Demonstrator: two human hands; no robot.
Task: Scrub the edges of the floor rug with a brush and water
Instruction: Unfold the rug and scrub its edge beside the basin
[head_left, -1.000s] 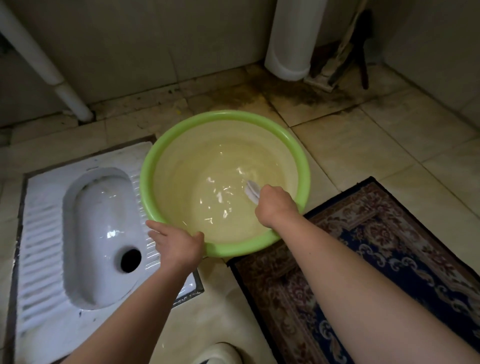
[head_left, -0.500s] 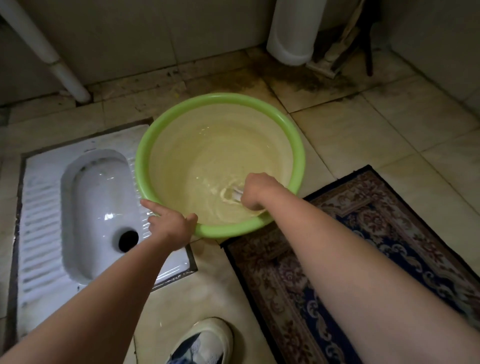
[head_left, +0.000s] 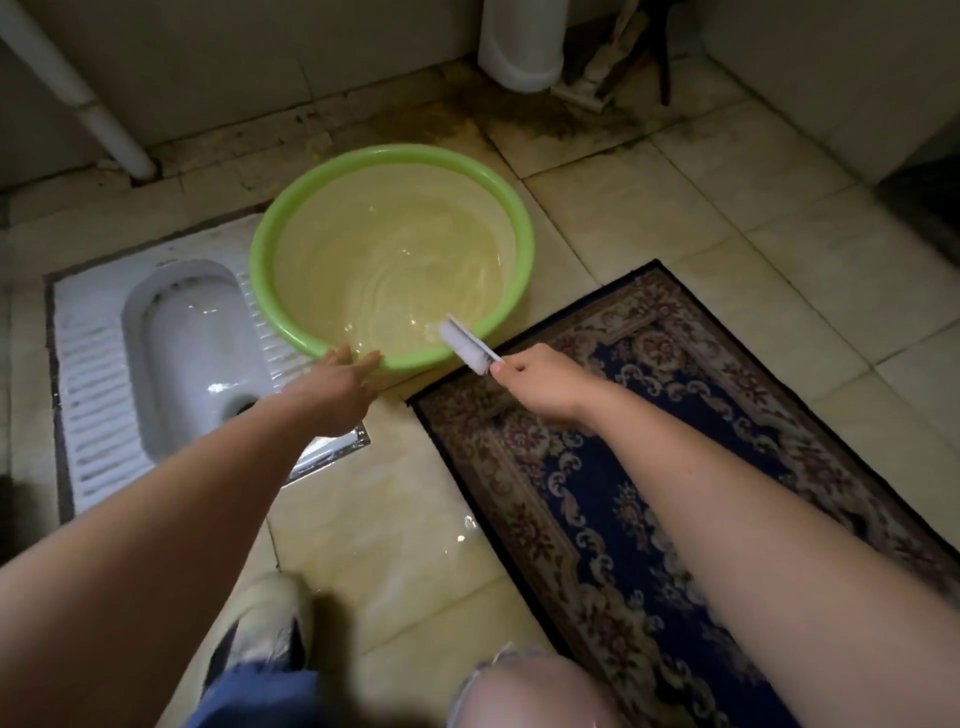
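Observation:
A green basin (head_left: 270, 223) of rippling water stands on the tiled floor ahead. My right hand (head_left: 540, 382) grips the handle of a white brush (head_left: 465, 345), whose bristle head hangs over the basin's near rim, above the rug's far corner. The patterned rug (head_left: 675, 467), dark blue with a floral border, lies to the right and runs toward me. My left hand (head_left: 332, 395) reaches to the basin's near rim with fingers extended, fingertips touching the rim.
A white squat toilet (head_left: 171, 353) is set in the floor left of the basin. A white pipe (head_left: 72, 88) slants at the back left, and a white column base (head_left: 519, 47) with tools beside it stands at the back. My shoe (head_left: 265, 629) and knees are below.
My right hand has lifted the brush out of the water and drawn it back over the near rim. My left hand has loosened its grip on the rim, fingers now extended.

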